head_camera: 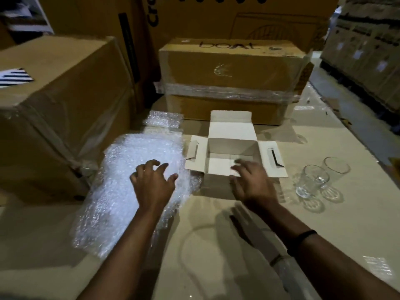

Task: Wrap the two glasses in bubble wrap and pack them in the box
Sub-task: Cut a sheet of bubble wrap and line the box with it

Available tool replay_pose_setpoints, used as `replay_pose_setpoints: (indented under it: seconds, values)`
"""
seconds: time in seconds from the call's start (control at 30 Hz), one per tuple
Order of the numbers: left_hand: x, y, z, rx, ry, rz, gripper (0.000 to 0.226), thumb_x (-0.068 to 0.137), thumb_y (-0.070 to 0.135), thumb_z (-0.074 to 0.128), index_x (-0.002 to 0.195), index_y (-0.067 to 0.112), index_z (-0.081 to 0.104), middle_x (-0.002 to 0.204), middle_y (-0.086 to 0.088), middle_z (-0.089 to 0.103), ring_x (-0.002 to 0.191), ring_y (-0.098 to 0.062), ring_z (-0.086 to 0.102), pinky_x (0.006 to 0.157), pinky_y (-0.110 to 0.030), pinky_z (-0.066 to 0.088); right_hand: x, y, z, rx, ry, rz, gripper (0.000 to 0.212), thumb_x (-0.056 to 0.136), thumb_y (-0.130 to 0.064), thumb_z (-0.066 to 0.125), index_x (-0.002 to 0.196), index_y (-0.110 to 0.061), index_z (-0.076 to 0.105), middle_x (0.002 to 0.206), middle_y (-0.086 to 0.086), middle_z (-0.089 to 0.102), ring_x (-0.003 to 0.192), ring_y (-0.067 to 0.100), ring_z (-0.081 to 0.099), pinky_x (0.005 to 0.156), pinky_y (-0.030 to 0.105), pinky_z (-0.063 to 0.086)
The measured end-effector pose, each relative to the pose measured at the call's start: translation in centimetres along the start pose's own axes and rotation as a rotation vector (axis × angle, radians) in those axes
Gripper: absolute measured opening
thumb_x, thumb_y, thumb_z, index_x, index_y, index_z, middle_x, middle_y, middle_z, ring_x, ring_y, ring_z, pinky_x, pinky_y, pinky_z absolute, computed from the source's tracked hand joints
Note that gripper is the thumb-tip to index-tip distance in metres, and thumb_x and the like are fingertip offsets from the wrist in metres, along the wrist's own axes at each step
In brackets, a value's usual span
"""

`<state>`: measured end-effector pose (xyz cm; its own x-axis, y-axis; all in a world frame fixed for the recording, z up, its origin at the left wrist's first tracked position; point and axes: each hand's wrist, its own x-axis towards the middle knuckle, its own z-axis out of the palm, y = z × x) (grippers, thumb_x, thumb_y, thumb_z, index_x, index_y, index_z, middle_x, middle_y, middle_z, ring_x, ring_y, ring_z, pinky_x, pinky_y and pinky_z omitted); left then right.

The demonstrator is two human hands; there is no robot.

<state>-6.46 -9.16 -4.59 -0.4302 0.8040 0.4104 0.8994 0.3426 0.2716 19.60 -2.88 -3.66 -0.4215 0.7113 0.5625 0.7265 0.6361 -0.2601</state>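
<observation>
Left hand (154,180) spread over bubble wrap (127,161), right hand (252,182) splayed at open box (231,126) — two glasses (311,180) beside it

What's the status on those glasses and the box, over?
Left grip open over bubble wrap, right grip open at box near edge. Both glasses unwrapped, standing right of box. Box open, nothing blocking it.

Left hand (153,180) over the bubble wrap (121,191), fingers spread and loosely curled; contact cannot be confirmed. Right hand (252,184) at the near wall of the box (231,146), fingers extended, blurred. Box open, flaps out, on the surface (205,245), just beside the bubble wrap. Near glass (311,180) and far glass (336,167) upright, unwrapped, side by side, right of the box. Taped cartons (231,68) behind and left.
</observation>
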Motion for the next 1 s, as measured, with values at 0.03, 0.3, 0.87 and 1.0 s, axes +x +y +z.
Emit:
replay_pose_setpoints:
  seconds: [0.03,0.3,0.87,1.0]
  values:
    - [0.2,-0.9,-0.4,0.076,-0.109,-0.061,0.042,0.078,0.05,0.074,0.113,0.027,0.072,0.122,-0.001,0.063,0.113,-0.03,0.051,0.089,-0.043,0.033,-0.8,-1.2,0.7,0.041,-0.001,-0.113,0.033,0.089,-0.032,0.048,0.098,-0.009,0.069,0.1,0.011,0.07,0.085,0.029,0.065,0.074,0.036,0.055]
    - [0.9,-4.6,-0.2,0.041,-0.138,-0.011,0.018,0.091,0.04,0.062,0.097,0.029,0.075,0.109,0.003,0.07,0.102,-0.025,0.057,0.084,-0.038,0.031,-5.1,-3.6,8.6,0.008,-0.299,-0.012,0.031,0.085,-0.036,0.056,0.108,-0.017,0.066,0.113,0.007,0.064,0.098,0.029,0.059,0.084,0.034,0.045]
    - [-0.8,-5.3,-1.8,-0.63,0.182,0.184,0.024,0.091,-0.003,0.052,0.103,0.005,0.071,0.096,-0.006,0.074,0.085,-0.018,0.067,0.076,-0.027,0.046,-3.1,-5.9,6.4,0.42,-0.263,0.347,0.04,0.088,-0.053,0.049,0.062,-0.027,0.061,0.061,-0.006,0.062,0.061,0.005,0.057,0.06,0.03,0.044]
    - [-3.1,-5.9,-1.2,-0.586,0.195,0.512,0.04,0.076,-0.013,0.051,0.101,0.01,0.072,0.104,0.0,0.073,0.098,-0.013,0.063,0.085,-0.032,0.041,2.2,-11.4,4.2,0.869,-0.185,0.683,0.065,0.081,-0.072,0.05,0.081,-0.01,0.072,0.072,0.007,0.073,0.066,0.021,0.07,0.063,0.036,0.058]
